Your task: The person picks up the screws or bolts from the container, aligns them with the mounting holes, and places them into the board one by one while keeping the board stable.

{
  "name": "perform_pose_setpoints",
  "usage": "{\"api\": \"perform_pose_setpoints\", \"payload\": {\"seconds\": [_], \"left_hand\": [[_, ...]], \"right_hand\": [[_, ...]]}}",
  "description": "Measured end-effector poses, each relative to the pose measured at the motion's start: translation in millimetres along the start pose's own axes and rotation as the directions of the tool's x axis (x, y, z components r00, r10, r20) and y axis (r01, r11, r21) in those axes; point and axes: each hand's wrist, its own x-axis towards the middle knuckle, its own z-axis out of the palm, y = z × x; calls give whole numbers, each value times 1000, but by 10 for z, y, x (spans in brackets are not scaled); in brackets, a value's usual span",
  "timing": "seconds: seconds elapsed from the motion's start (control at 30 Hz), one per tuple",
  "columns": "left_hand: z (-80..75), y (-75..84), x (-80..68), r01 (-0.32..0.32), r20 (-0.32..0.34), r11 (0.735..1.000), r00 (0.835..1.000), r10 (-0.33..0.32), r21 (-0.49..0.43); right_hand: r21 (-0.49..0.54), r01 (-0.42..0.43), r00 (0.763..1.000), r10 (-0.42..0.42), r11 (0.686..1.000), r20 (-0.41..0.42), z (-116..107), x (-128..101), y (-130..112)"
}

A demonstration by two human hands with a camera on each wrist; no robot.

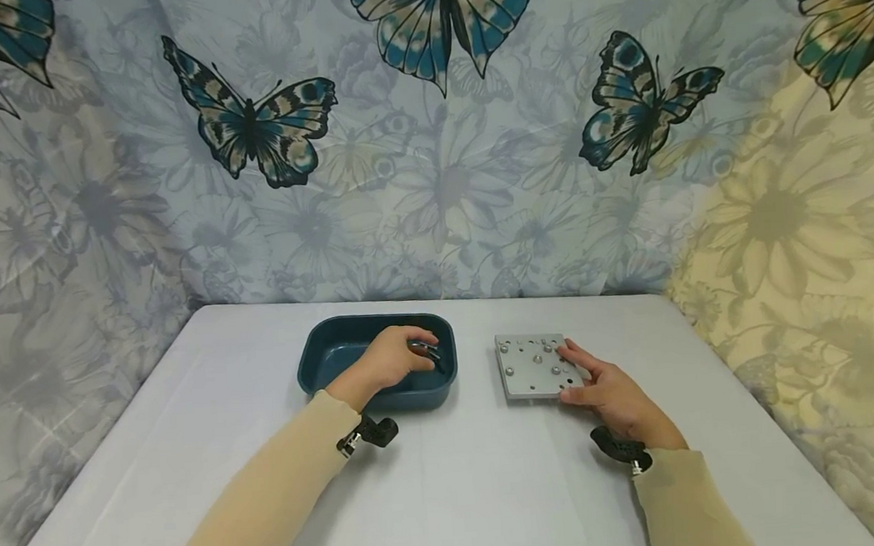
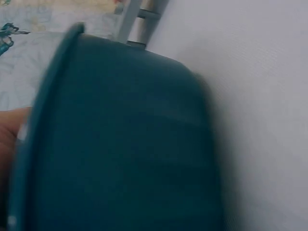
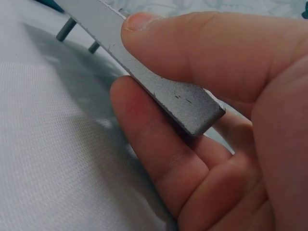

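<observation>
My left hand point(image 1: 393, 357) reaches over the rim into a dark teal tray point(image 1: 326, 367). Its thumb and fingers are bent, and small shiny metal pieces point(image 1: 425, 350) show between them; I cannot tell whether the hand holds any. In the left wrist view the tray wall point(image 2: 130, 134) hides the fingertips. On the right, my right hand point(image 1: 613, 392) grips the near right side of a square grey metal plate point(image 1: 521, 368), thumb on top and fingers underneath. Several round bolt heads and small holes dot its face. Threaded bolt shanks point(image 3: 67, 30) stick out below the plate, over the table.
Tray and plate are side by side on a white-covered table point(image 1: 458, 489), with a gap between them. Behind the table's far edge hangs a butterfly-patterned cloth point(image 1: 448, 214). A black wrist camera mount point(image 1: 377, 431) sits at the left wrist, and another point(image 1: 619, 447) at the right.
</observation>
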Motion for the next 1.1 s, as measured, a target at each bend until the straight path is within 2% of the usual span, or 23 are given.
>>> {"api": "perform_pose_setpoints", "payload": {"seconds": [0.1, 0.23, 0.43, 0.6, 0.73, 0.97, 1.1], "left_hand": [[37, -35, 122, -28, 15, 995, 1000, 26, 95], [52, -11, 263, -49, 20, 985, 999, 47, 168], [65, -32, 370, -57, 31, 964, 998, 51, 260], [108, -133, 399, -80, 34, 940, 997, 73, 331], [178, -185, 377, -135, 61, 905, 991, 121, 403], [202, -113, 261, -214, 110, 834, 977, 183, 509], [199, -107, 227, -229, 125, 809, 973, 192, 542]], "right_hand": [[-19, 6, 1000, -6, 1000, -7, -44, 51, -27], [-26, 20, 999, -20, 999, -27, -72, 129, -45], [-34, 27, 999, -28, 999, -27, -68, 200, 29], [-3, 26, 999, -26, 1000, -29, -48, 174, 88], [16, 12, 1000, -12, 1000, -27, -12, 88, 66], [38, -1, 999, 3, 999, -32, 15, 3, 1], [12, -5, 999, 6, 1000, -34, 29, 2, -1]]}}
